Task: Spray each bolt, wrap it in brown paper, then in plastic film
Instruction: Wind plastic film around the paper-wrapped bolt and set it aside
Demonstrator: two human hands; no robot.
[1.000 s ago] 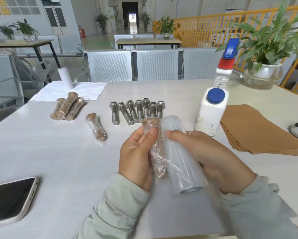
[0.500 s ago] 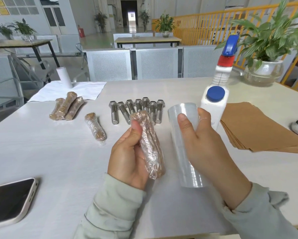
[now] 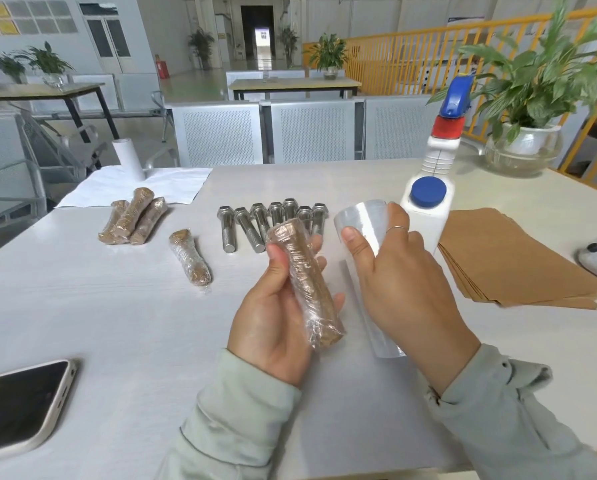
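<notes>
Film-covered brown bolt (image 3: 305, 284) gripped in left hand (image 3: 276, 317), plastic film roll (image 3: 366, 271) clasped by right hand (image 3: 404, 282) just beside it, bare bolts (image 3: 248, 226) behind

Bright, even daylight fills the hall, strongest from the far doorway (image 3: 261, 36). The white tabletop (image 3: 117, 306) carries only soft, faint shadows under the hands and along the phone (image 3: 16, 400). Pale glare streaks the film roll (image 3: 363, 223). Focus is sharp throughout; straight lines bow near the frame edges.
</notes>
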